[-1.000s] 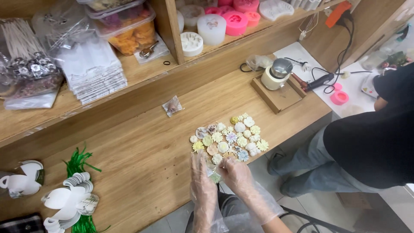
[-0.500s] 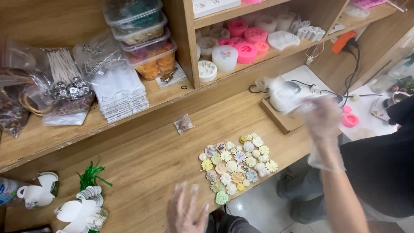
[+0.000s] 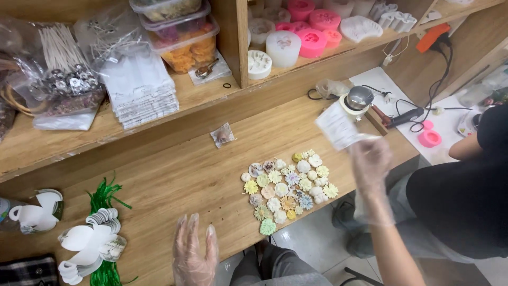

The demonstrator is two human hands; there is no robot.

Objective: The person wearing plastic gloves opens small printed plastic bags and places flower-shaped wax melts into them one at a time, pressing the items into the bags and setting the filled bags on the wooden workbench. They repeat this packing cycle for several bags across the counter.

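A cluster of several small pastel flower-shaped pieces (image 3: 288,188) lies on the wooden table (image 3: 174,175). My left hand (image 3: 193,250), in a clear glove, hovers flat with fingers spread over the table's near edge, left of the cluster, holding nothing. My right hand (image 3: 370,165), also gloved, is raised to the right of the cluster and pinches a blurred whitish flat packet (image 3: 336,126) by its lower corner. The packet hangs just in front of a small metal pot (image 3: 360,98) on a wooden stand.
A person in black (image 3: 465,196) sits at the right. A small clear bag (image 3: 223,135) lies behind the cluster. White swan-shaped cut-outs (image 3: 87,243) and green strands (image 3: 103,197) lie at the left. Shelves behind hold pink and white moulds (image 3: 312,37), food tubs (image 3: 182,32), wick bundles (image 3: 63,69) and stacked bags (image 3: 140,92).
My right hand left the flower pieces, reached right toward the pot, and now holds up a whitish packet. My left hand drew back to the table's near edge with fingers spread.
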